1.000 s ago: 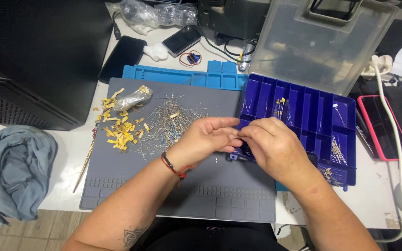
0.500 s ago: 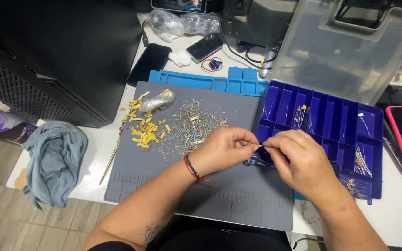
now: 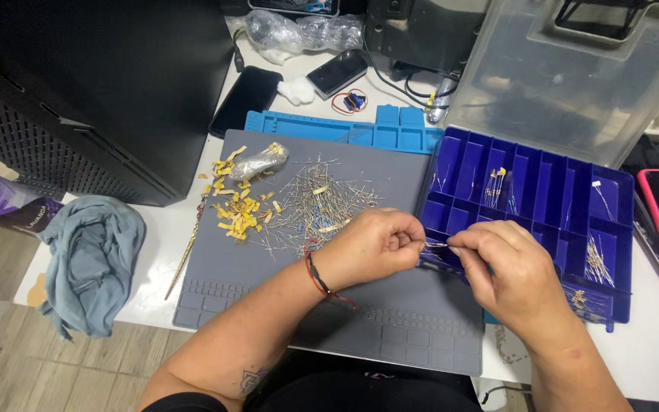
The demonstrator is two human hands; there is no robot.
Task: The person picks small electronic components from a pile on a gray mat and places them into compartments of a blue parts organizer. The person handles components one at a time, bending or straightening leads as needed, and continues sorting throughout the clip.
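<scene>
Grey cloth (image 3: pixel 89 259) far left on desk (image 3: pixel 158 252), loose wire parts (image 3: pixel 318 206) piled on grey mat (image 3: pixel 268 267). Left hand (image 3: pixel 375 246) and right hand (image 3: pixel 509 267) pinching one thin wire part (image 3: pixel 436 245) between fingertips, both grips closed on it, at near-left edge of blue tray (image 3: pixel 543 191).

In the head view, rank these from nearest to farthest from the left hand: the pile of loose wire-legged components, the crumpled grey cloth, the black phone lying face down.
Measured from the left hand:
1. Pile of loose wire-legged components, on the grey mat just above and left of it.
2. Black phone lying face down, farther up, beside the dark case.
3. Crumpled grey cloth, far left at the table's edge.
</scene>
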